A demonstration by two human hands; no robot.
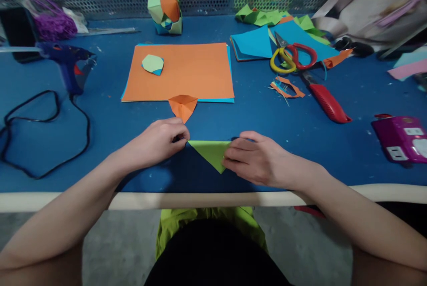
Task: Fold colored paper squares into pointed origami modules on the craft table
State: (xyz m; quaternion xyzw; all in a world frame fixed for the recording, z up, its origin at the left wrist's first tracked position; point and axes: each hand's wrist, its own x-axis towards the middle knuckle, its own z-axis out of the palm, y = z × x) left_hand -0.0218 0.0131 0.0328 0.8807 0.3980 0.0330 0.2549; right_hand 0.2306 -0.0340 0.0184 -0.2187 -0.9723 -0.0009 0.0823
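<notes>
A green sheet of paper point(213, 152), folded into a triangle, lies near the table's front edge with one corner pointing toward me. My left hand point(163, 139) pinches its left corner between thumb and fingers. Over the right part rests my right hand point(256, 157), its fingers closed on the paper and covering that corner. Just beyond my left hand sits a small folded orange paper piece point(183, 106), its tip touching or nearly touching my fingers. Farther back is a stack of orange sheets point(196, 70) over blue ones, with a small pale green and blue folded piece point(152, 63) on top.
A blue glue gun point(70, 61) with its black cord lies left. A multicoloured paper ball point(165, 10) stands at the back. On the right are scissors point(293, 57), a red-handled cutter point(328, 102), blue paper point(251, 45), paper scraps point(287, 88) and a purple socket box point(402, 137).
</notes>
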